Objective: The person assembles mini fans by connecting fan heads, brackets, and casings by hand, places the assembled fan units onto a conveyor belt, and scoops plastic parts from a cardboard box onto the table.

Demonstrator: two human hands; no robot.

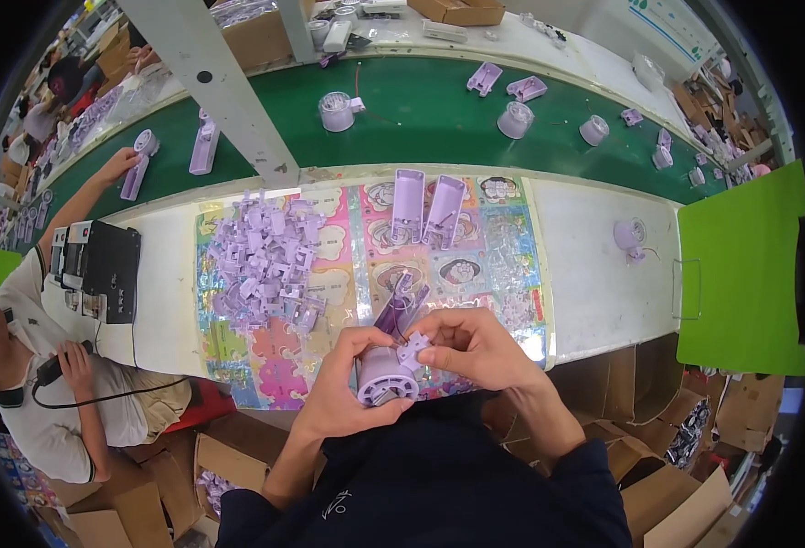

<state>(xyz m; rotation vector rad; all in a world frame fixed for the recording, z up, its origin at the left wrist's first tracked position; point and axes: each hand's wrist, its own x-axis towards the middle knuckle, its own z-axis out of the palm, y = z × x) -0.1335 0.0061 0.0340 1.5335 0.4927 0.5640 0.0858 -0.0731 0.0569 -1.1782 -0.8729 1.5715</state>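
Note:
My left hand [343,384] grips a round lilac plastic fan housing [386,376] just above the table's near edge. My right hand [480,345] pinches a small lilac clip part [414,348] against the top of that housing. A darker purple piece [401,306] lies on the mat right behind my hands. A heap of small lilac clip parts [265,260] is piled on the patterned mat [348,247] to the left. Two long lilac handle shells [425,208] lie side by side at the mat's far edge.
A green conveyor belt [421,91] runs behind the white table, carrying lilac fan parts [515,119]. A person at my left reaches to the belt beside a black device [103,267]. A small lilac fan [628,236] lies right. Cardboard boxes [649,457] crowd the floor.

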